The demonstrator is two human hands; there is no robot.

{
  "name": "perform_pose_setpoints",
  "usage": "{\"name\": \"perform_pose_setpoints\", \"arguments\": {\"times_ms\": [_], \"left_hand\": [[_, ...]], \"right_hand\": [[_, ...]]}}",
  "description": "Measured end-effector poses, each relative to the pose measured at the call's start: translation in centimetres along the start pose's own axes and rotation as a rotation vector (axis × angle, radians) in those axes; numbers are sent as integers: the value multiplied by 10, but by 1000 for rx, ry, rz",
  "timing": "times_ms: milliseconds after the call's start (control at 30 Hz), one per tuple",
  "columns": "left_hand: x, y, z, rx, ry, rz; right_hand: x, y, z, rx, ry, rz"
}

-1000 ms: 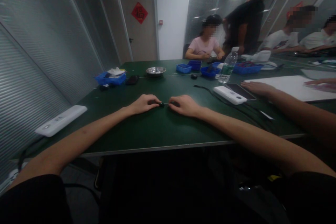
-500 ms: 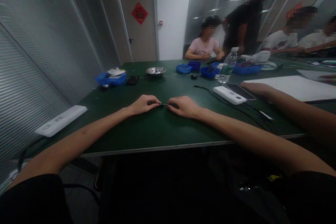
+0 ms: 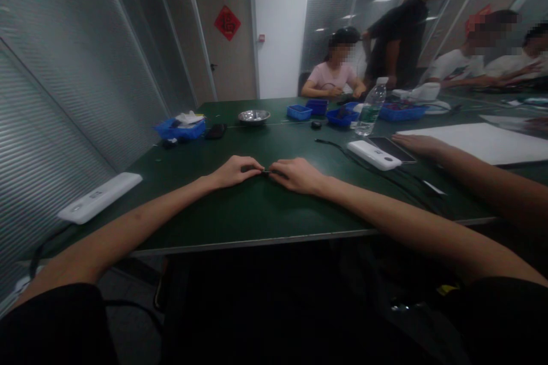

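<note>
My left hand (image 3: 237,171) rests low over the green table (image 3: 240,217), its thumb and fingers pinched on something small and dark. Close by on the right, my right hand (image 3: 296,174) is also closed in a pinch, fingertips almost touching those of the left. Between the two sets of fingertips shows a small dark piece (image 3: 266,171) with a thin bright line. It is too small to name, and the fingers cover most of it.
Beyond the hands stand a metal bowl (image 3: 254,117), a blue tray (image 3: 180,128) and a water bottle (image 3: 372,107). White power banks lie left (image 3: 100,198) and right (image 3: 374,155), the right one near a phone (image 3: 396,151). Another person's arm (image 3: 471,171) reaches in from the right.
The gap between my hands has narrowed, the right hand shifting slightly left. The thin line between the fingertips shows less than before.
</note>
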State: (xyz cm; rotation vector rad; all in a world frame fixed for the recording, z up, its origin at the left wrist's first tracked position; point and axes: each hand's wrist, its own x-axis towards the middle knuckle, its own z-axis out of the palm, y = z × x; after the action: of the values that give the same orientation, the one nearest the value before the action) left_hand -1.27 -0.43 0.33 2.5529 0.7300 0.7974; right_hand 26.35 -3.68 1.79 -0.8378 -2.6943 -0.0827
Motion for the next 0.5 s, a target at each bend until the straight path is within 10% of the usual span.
{"name": "perform_pose_setpoints", "arguments": {"times_ms": [500], "left_hand": [[2, 1, 2, -93, -40, -4]], "right_hand": [[8, -6, 5, 90, 0, 141]]}}
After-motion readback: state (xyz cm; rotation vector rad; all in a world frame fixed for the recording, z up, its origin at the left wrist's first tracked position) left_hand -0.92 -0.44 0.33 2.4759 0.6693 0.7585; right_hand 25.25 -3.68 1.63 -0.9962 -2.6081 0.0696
